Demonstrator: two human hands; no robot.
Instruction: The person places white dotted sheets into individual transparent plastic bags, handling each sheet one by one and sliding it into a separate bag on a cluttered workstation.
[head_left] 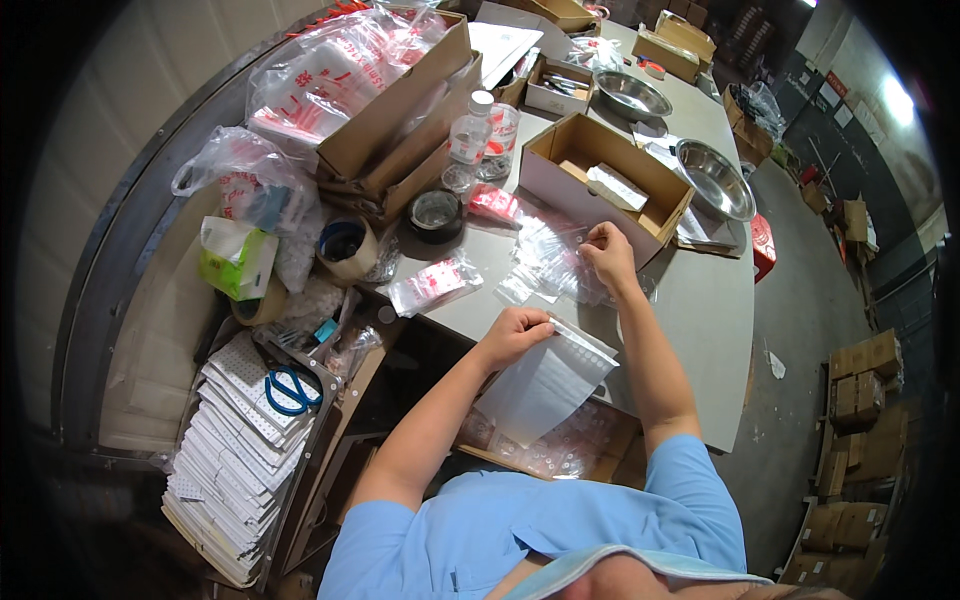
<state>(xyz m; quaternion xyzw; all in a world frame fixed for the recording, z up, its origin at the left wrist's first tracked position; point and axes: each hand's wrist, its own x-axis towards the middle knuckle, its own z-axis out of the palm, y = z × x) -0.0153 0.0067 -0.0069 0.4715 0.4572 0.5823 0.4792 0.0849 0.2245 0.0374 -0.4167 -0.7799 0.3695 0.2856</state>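
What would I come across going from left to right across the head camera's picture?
Green-and-white packet, tan tape roll, black tape roll, the person's left hand, the right hand, nearer steel bowl, stacked brown cartons.

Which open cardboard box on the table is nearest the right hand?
The box just beyond the right hand, with a white object inside; the other open boxes stand farther away.
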